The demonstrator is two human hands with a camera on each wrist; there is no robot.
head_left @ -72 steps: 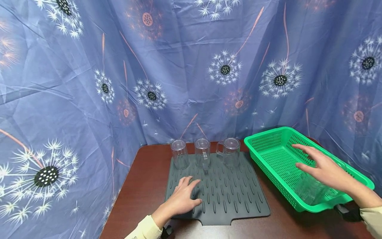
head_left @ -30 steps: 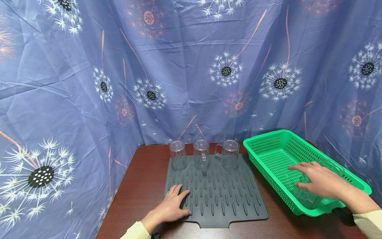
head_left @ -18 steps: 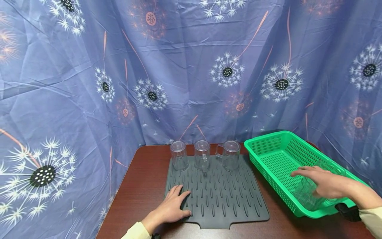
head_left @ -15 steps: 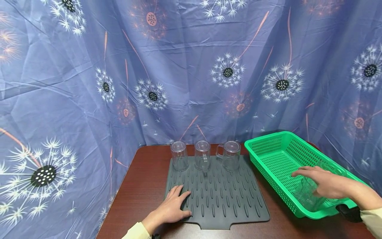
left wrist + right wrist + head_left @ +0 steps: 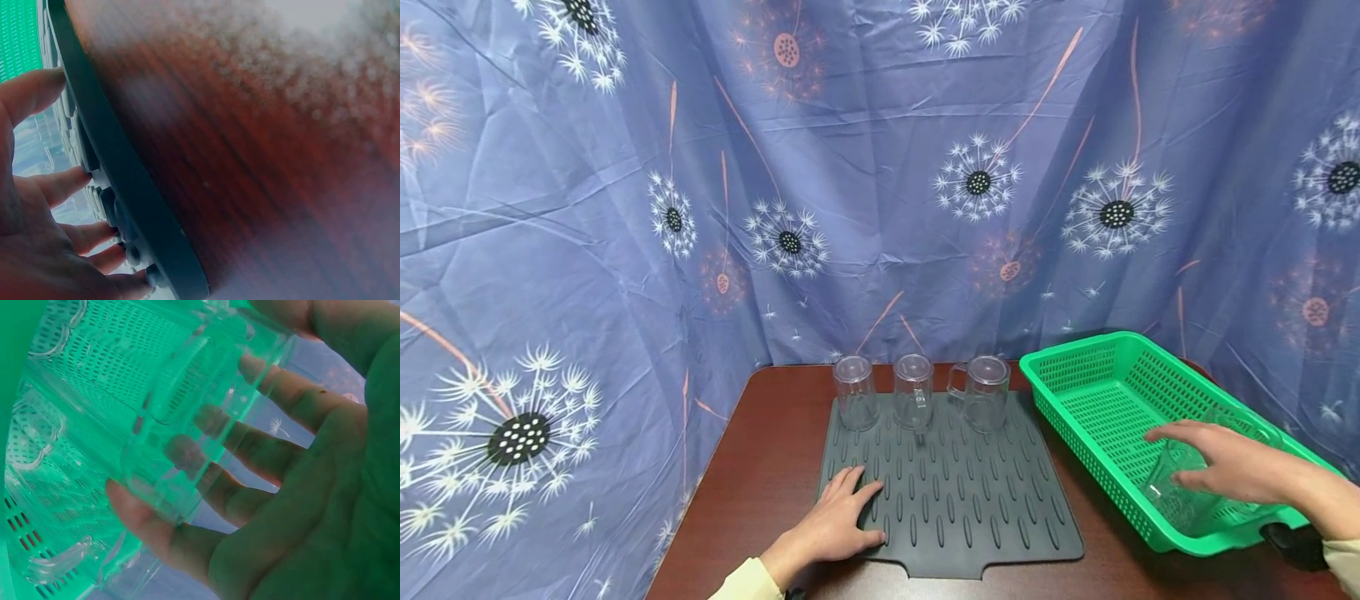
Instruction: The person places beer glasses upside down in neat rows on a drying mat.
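Lying on the right of the dark red table (image 5: 760, 450), the green basket (image 5: 1086, 452) holds clear glassware, and the right hand (image 5: 1240, 462) reaches into its near end. There its fingers curl round a clear glass (image 5: 1174, 502), which sits inside the basket, low against the near left wall; further glassware shows beside it, its count unclear. Left of the basket, three upside-down glass mugs (image 5: 913, 400) stand in a row along the far edge of the grey ribbed mat (image 5: 955, 508). The left hand (image 5: 835, 523) rests on the mat's near left edge, fingers spread. Compared with the earliest frame, this hand lies nearer and further left, the right hand has lowered to the glass, and the three mugs keep their places.
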